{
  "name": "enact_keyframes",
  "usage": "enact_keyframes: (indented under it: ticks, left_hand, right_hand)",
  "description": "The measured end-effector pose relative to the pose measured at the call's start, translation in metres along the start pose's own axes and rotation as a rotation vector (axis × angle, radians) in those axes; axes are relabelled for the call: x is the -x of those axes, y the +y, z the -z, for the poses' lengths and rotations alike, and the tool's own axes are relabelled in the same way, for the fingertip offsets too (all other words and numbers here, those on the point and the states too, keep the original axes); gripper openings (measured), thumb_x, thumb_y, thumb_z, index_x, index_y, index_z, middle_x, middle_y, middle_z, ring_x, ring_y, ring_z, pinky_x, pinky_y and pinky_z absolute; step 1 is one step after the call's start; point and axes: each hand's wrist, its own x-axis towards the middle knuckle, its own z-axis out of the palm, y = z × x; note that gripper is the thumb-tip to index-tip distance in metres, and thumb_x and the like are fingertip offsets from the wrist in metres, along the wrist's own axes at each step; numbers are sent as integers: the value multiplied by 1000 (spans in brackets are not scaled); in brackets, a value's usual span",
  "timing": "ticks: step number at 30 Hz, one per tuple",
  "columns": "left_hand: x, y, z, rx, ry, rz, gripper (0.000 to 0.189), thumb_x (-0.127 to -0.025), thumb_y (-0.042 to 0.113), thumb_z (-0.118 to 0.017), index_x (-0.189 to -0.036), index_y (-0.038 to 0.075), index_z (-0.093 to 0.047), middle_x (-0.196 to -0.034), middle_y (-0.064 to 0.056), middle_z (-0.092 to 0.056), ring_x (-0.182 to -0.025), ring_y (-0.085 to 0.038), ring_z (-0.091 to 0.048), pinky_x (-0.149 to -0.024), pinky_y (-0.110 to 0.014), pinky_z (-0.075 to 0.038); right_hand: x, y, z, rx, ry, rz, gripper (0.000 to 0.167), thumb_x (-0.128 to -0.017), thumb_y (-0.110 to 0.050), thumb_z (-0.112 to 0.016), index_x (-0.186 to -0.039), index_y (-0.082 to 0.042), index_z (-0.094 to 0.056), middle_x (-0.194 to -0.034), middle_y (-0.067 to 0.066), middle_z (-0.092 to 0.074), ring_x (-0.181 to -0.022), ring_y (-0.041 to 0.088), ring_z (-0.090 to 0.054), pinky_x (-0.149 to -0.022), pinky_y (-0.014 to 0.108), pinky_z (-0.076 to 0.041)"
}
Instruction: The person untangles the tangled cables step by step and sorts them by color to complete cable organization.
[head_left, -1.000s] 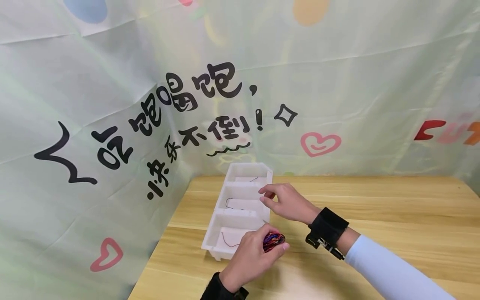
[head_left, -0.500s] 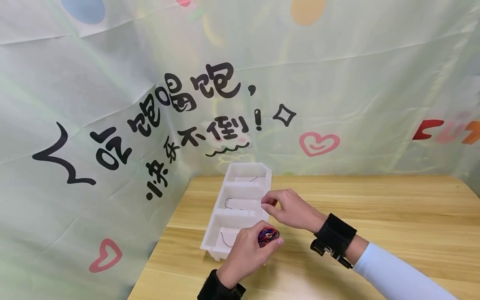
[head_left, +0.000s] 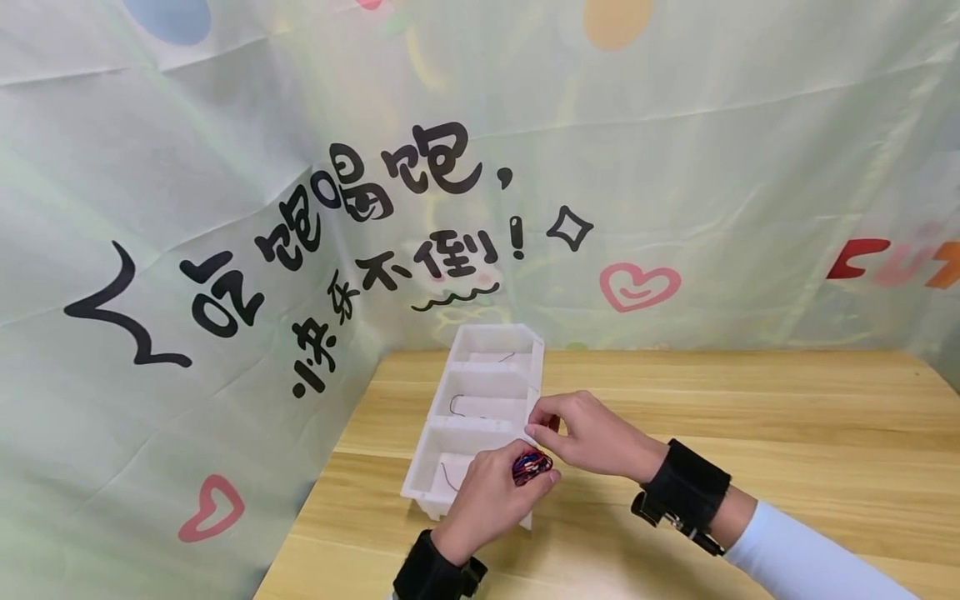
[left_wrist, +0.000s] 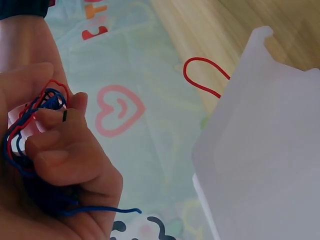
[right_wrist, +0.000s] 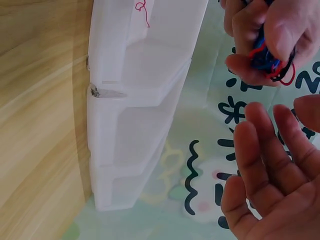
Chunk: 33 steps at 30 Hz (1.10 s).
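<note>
My left hand point(head_left: 487, 492) grips a tangled bundle of thin red, blue and black wires point(head_left: 531, 467) at the near right corner of a white three-compartment bin point(head_left: 481, 426). In the left wrist view, a blue wire end point(left_wrist: 127, 210) sticks out below the curled fingers. My right hand point(head_left: 596, 437) hovers beside the bundle at the bin's right side. Its fingers look relaxed in the right wrist view, with no wire seen between them. Single wires lie in the bin: a red wire point(right_wrist: 146, 15) in the near compartment and a dark wire point(head_left: 453, 406) in the middle one.
Another short dark wire point(head_left: 507, 357) lies in the far compartment. The bin stands on a wooden table point(head_left: 750, 417), close to a printed fabric backdrop point(head_left: 225, 417) on the left and behind. Black straps with small cameras point(head_left: 686, 492) circle both wrists.
My right hand has moved down and nearer to me, closer to the bundle. My left hand has shifted slightly left, still holding the wires.
</note>
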Motion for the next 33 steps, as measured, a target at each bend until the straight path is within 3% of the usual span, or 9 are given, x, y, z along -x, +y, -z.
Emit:
enact_keyframes:
  ticks: [5,10,17,22,25,30,33]
  left_hand:
    - [-1,-1,0,-33,-1,8,21,-92,36,-74,-97,16,-71,-77,13,-62,-64,1,-55,-57,-19,-46]
    - [-3,-1,0,-76,25,0,13,-92,29,-73,-84,19,-68,-67,15,-55,-58,2,-51,-53,-18,-42]
    - [-3,-3,0,-44,-5,-4,22,-93,39,-73,-91,17,-72,-70,14,-58,-58,2,-52,-52,-17,-43]
    - [-1,-5,-2,-87,-14,-46,26,-97,42,-68,-95,16,-72,-74,15,-61,-61,3,-52,-55,-15,-43]
    - [0,-7,0,-116,-34,-34,30,-99,45,-64,-96,16,-72,-73,17,-60,-60,4,-51,-54,-16,-42]
    - [2,-10,3,-187,-34,-26,31,-98,47,-64,-97,17,-71,-70,17,-56,-57,2,-49,-50,-18,-39]
    - [2,-10,2,-234,-31,-57,30,-97,46,-67,-95,16,-70,-69,17,-54,-58,2,-48,-50,-17,-37]
  right_hand:
    - [3,2,-1,-14,-26,21,15,-100,-26,-67,-85,-22,-69,-72,-15,-59,-62,5,-54,-55,22,-45]
    - [7,3,-2,25,-64,78,12,-94,-29,-74,-86,-21,-73,-75,-17,-60,-62,2,-53,-53,20,-45]
    - [11,3,0,110,-64,189,4,-92,-15,-76,-89,-14,-75,-83,-14,-63,-71,-2,-55,-63,18,-48]
    - [16,2,3,175,-32,258,13,-90,-2,-75,-85,-14,-71,-81,-12,-61,-71,-3,-53,-63,15,-47]
    - [22,4,7,217,-6,295,19,-90,1,-74,-84,-15,-66,-80,-11,-58,-70,-3,-50,-62,15,-46]
    - [32,6,12,237,21,231,24,-89,1,-73,-81,-19,-62,-77,-13,-53,-65,-1,-48,-59,17,-44]
    - [34,1,11,271,-6,186,11,-90,-6,-74,-89,-15,-68,-83,-10,-61,-70,3,-56,-61,21,-49]
